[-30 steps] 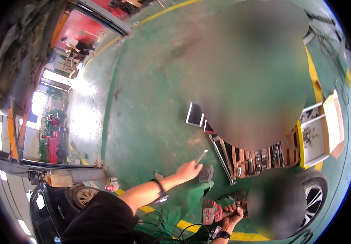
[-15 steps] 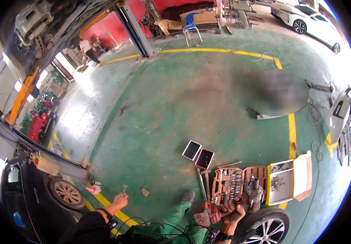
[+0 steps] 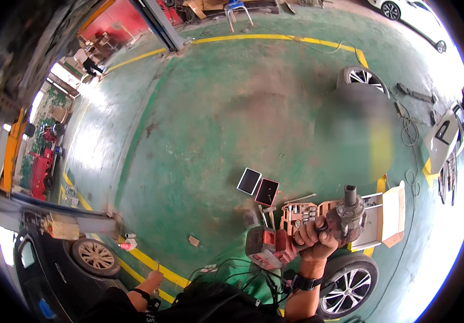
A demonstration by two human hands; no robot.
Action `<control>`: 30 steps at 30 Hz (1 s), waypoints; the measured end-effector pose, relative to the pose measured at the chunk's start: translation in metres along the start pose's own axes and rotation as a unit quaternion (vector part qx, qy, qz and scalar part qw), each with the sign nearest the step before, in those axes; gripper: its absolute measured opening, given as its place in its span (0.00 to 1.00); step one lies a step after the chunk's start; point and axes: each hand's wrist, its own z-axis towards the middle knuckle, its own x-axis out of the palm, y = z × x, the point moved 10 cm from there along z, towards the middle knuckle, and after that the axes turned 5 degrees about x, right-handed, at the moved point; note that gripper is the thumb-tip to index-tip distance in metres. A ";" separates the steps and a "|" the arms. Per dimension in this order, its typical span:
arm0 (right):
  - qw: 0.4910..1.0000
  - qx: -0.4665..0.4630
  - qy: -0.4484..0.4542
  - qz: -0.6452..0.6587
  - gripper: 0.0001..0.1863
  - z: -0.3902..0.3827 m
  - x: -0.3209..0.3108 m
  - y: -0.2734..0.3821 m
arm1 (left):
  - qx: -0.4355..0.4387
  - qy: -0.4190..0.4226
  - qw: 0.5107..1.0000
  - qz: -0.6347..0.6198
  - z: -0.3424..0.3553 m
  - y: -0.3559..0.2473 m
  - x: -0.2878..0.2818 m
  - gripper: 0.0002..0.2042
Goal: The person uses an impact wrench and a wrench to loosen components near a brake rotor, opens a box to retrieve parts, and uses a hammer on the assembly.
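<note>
My right hand is wrapped round the handle of a red and dark grey cordless impact wrench. The battery end points left, and the body with its blunt nose tips upward on the right. Low on the left, my left hand is closed round a slim metal wrench, with only a short end showing above the fist. Behind the impact wrench lies an open orange-brown socket set case, partly hidden. A loose wheel rests just below my right forearm.
Two small trays lie on the green floor ahead. An open cardboard box stands right of the socket case. A dark car and a lift post are to the left. Another person bends far off. Cables trail right.
My right hand has lifted the impact wrench up from the wheel and socket case, closer to me. My left hand has moved down and slightly left with the wrench. The view has tilted downward.
</note>
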 end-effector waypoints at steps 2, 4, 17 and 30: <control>1.000 -0.011 -0.001 -0.003 0.18 0.034 0.008 0.003 | -0.052 -0.071 0.995 -0.054 0.012 0.048 -0.041 0.10; 0.999 -0.024 0.005 -0.023 0.18 0.068 0.018 0.009 | -0.185 -0.159 0.909 -0.338 0.011 0.094 -0.082 0.15; 0.999 -0.008 0.036 0.039 0.17 0.298 0.071 0.024 | -0.189 -0.318 0.545 -0.752 0.004 0.185 -0.340 0.17; 0.973 0.222 0.042 -0.057 0.19 0.625 0.032 0.022 | 0.072 -0.461 0.336 -0.818 -0.022 0.155 -0.863 0.16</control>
